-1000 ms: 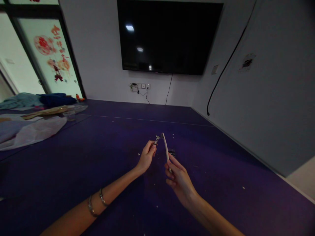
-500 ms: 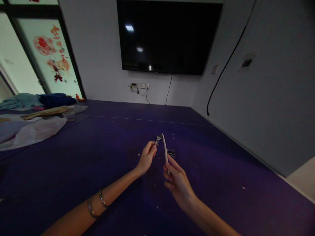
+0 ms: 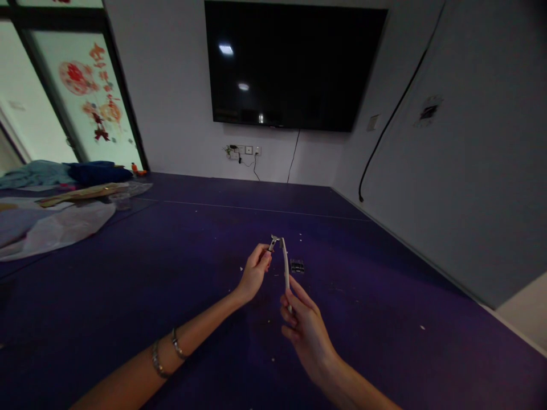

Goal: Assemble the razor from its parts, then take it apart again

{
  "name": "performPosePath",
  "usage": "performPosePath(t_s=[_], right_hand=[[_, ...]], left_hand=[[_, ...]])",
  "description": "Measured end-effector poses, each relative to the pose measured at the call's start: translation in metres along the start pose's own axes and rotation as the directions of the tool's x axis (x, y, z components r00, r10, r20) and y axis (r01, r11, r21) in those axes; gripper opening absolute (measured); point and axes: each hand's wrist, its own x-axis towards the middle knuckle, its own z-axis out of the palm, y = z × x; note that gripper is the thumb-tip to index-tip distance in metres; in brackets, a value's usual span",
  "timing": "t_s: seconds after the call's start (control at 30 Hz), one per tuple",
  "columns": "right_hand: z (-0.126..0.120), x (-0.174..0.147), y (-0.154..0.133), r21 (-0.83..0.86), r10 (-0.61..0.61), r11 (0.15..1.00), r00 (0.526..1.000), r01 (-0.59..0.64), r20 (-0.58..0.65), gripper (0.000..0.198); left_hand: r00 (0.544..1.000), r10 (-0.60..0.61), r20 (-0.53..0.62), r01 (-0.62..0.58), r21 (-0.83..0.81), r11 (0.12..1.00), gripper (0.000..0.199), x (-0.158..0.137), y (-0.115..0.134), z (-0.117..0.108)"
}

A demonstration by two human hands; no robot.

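My left hand [image 3: 253, 272] is closed on the handle of a small silver razor [image 3: 273, 244], its T-shaped head pointing up. In my right hand [image 3: 305, 319], a white toothbrush [image 3: 286, 265] stands nearly upright, gripped by the lower handle. The brush's bristle end faces the razor head and appears to touch it, though the contact is too small to be sure. Just right of the brush, a small dark, partly clear case [image 3: 297, 266] lies on the purple surface [image 3: 205, 256].
Small white scraps dot the surface. At the left lie a translucent plastic sheet [image 3: 64, 228], a flat brown piece [image 3: 83, 194] and dark blue cloth [image 3: 98, 172]. A television [image 3: 294, 62] hangs on the wall ahead. Down the right wall runs a black cable [image 3: 391, 117].
My right hand and the toothbrush have moved slightly down toward me, drawing the bristle end lower beside the razor head. My left hand has hardly moved.
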Motion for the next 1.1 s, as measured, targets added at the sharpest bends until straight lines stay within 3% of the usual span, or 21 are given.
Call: performPosePath(t_s=[0.57, 0.8, 0.97, 1.1], right_hand=[[0.002, 0.001, -0.005, 0.045, -0.013, 0.999, 1.0, 0.013, 0.003, 0.053], [0.006, -0.006, 0.002, 0.041, 0.057, 0.998, 0.998, -0.057, 0.001, 0.051], [0.003, 0.002, -0.01, 0.05, -0.022, 0.999, 0.999, 0.021, 0.025, 0.043], [0.003, 0.001, -0.012, 0.004, 0.008, 1.0, 1.0, -0.008, 0.025, 0.046]], left_hand=[[0.999, 0.009, 0.037, -0.01, 0.04, 0.999, 0.021, -0.002, 0.0, 0.002], [1.0, 0.008, 0.007, -0.008, 0.043, 0.999, 0.023, 0.0, 0.001, -0.002], [1.0, -0.008, 0.01, 0.007, 0.037, 0.999, 0.024, 0.001, -0.002, -0.001], [1.0, -0.007, 0.015, 0.007, 0.024, 1.0, 0.023, 0.001, -0.003, -0.001]])
